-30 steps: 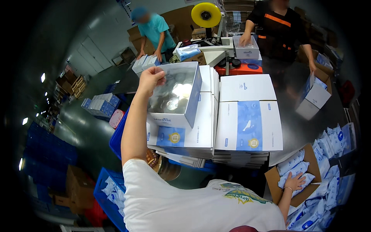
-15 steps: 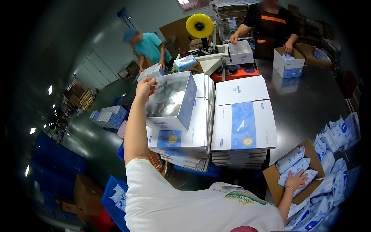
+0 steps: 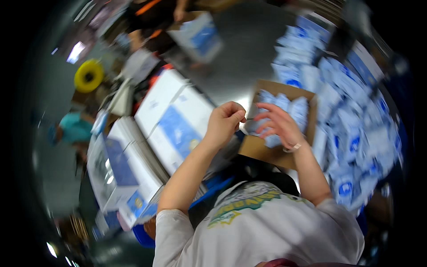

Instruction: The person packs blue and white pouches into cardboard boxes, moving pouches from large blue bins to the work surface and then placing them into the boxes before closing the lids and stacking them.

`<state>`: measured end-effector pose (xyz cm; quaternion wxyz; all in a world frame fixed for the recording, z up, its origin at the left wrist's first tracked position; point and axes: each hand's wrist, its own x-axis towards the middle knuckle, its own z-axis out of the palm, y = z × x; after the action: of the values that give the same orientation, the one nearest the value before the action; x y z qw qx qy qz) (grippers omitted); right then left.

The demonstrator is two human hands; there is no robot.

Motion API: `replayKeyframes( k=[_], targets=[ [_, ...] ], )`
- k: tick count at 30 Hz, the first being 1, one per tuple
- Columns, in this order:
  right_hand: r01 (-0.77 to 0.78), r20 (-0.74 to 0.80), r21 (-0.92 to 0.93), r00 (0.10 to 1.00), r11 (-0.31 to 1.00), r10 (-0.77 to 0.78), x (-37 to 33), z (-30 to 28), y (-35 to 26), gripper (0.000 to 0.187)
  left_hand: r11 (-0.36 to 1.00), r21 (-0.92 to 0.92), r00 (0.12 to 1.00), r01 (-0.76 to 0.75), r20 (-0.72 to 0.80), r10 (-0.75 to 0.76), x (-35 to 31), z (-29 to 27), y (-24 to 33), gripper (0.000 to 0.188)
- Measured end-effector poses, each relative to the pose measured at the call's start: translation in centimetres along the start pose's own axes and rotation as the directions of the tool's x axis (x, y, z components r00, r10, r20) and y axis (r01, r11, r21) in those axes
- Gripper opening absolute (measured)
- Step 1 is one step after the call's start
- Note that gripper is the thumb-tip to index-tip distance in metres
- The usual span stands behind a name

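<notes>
Both hands raised over cardboard box (image 3: 267, 153) of white-blue packets (image 3: 293, 109): left hand (image 3: 224, 124) closed, pinching something unidentifiable; right hand (image 3: 278, 124) open, fingers spread.

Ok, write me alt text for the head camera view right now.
Seen from above, a person's left hand and right hand meet over an open cardboard box of white-and-blue packets. More such packets lie heaped to the right, and stacked white-and-blue cartons to the left; the picture is tilted and motion-blurred.
</notes>
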<state>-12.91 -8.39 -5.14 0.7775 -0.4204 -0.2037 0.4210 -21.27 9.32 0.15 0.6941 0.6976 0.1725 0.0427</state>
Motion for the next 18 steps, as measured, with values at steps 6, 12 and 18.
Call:
replayKeyframes(
  k=[6,12,18],
  targets=[
    [-0.018,-0.497,-0.287,0.857,0.958,-0.133,-1.1,-7.7,2.4,0.008,0.987,0.072,0.941,0.147,0.297,-0.162,6.4,9.8,-7.4,0.030],
    [-0.279,-0.650,-0.681,0.656,0.677,-0.383,-1.5,-12.4,4.7,0.016,0.950,0.095,0.931,0.296,0.194,-0.310,8.2,11.4,-10.3,0.036],
    [-0.329,-0.401,-0.916,0.783,0.230,-0.476,-0.4,-13.6,6.0,0.021,0.894,-0.276,0.936,0.352,0.111,-0.334,6.7,7.2,-10.9,0.023]
  ],
)
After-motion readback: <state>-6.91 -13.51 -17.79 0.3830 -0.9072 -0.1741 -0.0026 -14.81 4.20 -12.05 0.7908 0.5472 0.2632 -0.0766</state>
